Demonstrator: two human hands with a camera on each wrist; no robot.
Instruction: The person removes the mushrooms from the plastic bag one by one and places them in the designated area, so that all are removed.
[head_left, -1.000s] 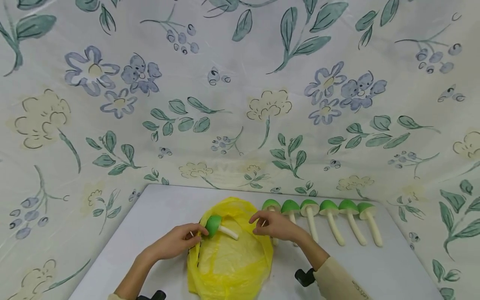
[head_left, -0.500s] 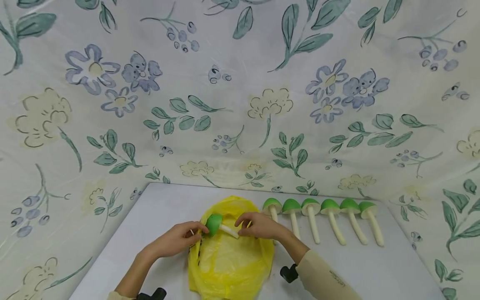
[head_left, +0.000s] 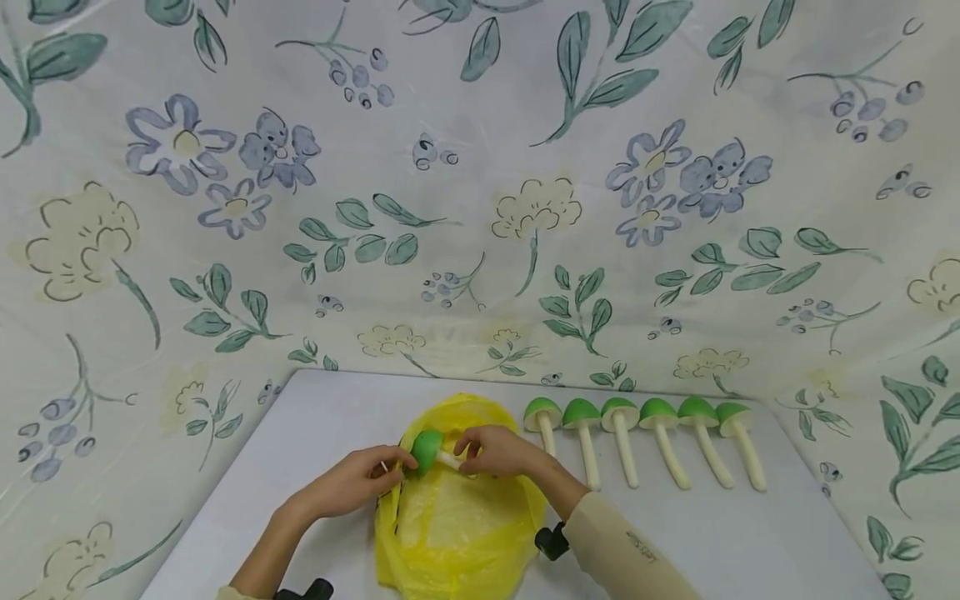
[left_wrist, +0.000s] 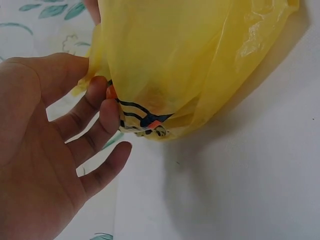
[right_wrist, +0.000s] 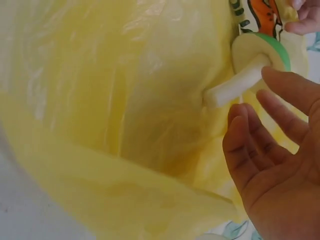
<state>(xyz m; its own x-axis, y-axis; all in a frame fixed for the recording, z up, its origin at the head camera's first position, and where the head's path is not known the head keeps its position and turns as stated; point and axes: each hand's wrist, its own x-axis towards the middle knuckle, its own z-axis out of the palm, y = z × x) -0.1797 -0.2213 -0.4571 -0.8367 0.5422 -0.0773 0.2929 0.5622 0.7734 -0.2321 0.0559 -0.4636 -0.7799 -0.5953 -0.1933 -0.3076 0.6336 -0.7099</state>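
A yellow plastic bag (head_left: 472,525) lies spread on the white table with its mouth toward me. Inside its left edge rests a toy mushroom (head_left: 426,450) with a green cap and a white stem. My left hand (left_wrist: 55,125) pinches the bag's rim between thumb and fingers, beside the cap. Over the mushroom's stem (right_wrist: 240,85) hovers my right hand (head_left: 498,452). In the right wrist view its thumb tip is at the stem near the cap, while the other fingers are loosely bent and apart from it; whether the thumb touches cannot be told.
Several more green-capped mushrooms (head_left: 660,433) lie in a row at the back right of the white table (head_left: 675,542). Behind the table hangs a floral-patterned cloth (head_left: 480,250).
My right hand has moved left from the bag's right rim to the mushroom's stem inside the bag. The left hand has kept its place on the rim.
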